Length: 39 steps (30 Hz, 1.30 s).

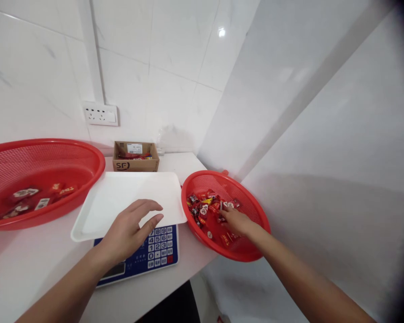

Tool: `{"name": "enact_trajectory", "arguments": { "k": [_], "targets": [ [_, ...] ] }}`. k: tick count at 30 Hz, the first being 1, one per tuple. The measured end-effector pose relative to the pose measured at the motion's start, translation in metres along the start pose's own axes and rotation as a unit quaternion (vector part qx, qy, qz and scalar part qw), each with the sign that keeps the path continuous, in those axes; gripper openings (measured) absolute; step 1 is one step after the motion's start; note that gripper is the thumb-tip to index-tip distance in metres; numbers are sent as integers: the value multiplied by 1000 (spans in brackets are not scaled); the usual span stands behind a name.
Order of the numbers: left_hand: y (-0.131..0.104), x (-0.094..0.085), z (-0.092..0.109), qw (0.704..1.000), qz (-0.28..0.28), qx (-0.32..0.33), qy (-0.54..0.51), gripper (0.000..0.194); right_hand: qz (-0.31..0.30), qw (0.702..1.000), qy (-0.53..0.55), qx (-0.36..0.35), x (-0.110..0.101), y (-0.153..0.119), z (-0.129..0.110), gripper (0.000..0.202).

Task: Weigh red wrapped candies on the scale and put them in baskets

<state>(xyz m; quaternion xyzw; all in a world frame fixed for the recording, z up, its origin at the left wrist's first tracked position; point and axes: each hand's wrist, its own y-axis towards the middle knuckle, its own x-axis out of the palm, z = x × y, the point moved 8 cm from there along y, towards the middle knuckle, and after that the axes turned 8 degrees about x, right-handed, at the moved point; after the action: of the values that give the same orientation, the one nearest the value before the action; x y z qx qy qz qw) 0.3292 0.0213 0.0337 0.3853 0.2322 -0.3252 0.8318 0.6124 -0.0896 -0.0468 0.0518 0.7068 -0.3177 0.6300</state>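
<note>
My left hand hovers over the near edge of the white weighing tray, thumb and fingers apart, holding nothing. Under the tray sits a blue scale with a number keypad, partly covered by my left hand and wrist. On the right, my right hand reaches into a red mesh basket. Its fingers are drawn together among small wrapped packets, mostly red with some yellow and dark ones. Whatever the fingertips grip is too small and hidden to make out.
At the left stands a larger red basket with several red packets inside. A small open cardboard box holding packets is against the tiled wall, beneath and right of a socket. A side wall rises beyond the right basket.
</note>
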Motion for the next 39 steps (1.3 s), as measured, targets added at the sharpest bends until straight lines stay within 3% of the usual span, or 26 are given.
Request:
{"name": "enact_trajectory", "arguments": {
  "k": [6, 9, 14, 21, 24, 28, 31, 34, 35, 36, 37, 39],
  "targets": [
    [3, 8, 2, 1000, -19, 6, -8, 28, -22, 996, 41, -74, 6, 17, -51, 81],
    [2, 6, 0, 1000, -22, 1, -5, 29, -42, 995, 29, -84, 16, 26, -60, 84],
    [2, -3, -9, 1000, -19, -17, -4, 30, -10, 997, 8, -79, 22, 29, -45, 71],
    [2, 0, -15, 999, -33, -28, -16, 31, 5, 998, 29, -52, 18, 13, -20, 10],
    [1, -2, -13, 999, -32, -28, -18, 31, 1, 997, 67, -34, 16, 16, -12, 8],
    [-3, -12, -11, 999, -18, -39, -26, 31, 46, 993, 108, 1, -1, 21, 0, 24],
    [-5, -17, -8, 999, -10, -44, -30, 29, 99, 985, 136, 27, -42, -5, 27, 42],
    [-6, -19, -6, 999, -7, -40, -34, 28, 162, 967, 185, 70, -99, -52, 85, 44],
    [-6, -18, -6, 999, -7, -38, -36, 28, 182, 941, 273, 83, -114, -65, 108, 42],
    [-5, -18, -6, 999, -7, -36, -36, 29, 251, 897, 349, 98, -132, -80, 134, 42],
    [-5, -17, -6, 999, -7, -35, -35, 29, 272, 877, 383, 103, -139, -87, 152, 43],
    [-5, -16, -6, 999, -9, -34, -32, 29, 274, 879, 379, 94, -137, -87, 170, 44]
  ]
}}
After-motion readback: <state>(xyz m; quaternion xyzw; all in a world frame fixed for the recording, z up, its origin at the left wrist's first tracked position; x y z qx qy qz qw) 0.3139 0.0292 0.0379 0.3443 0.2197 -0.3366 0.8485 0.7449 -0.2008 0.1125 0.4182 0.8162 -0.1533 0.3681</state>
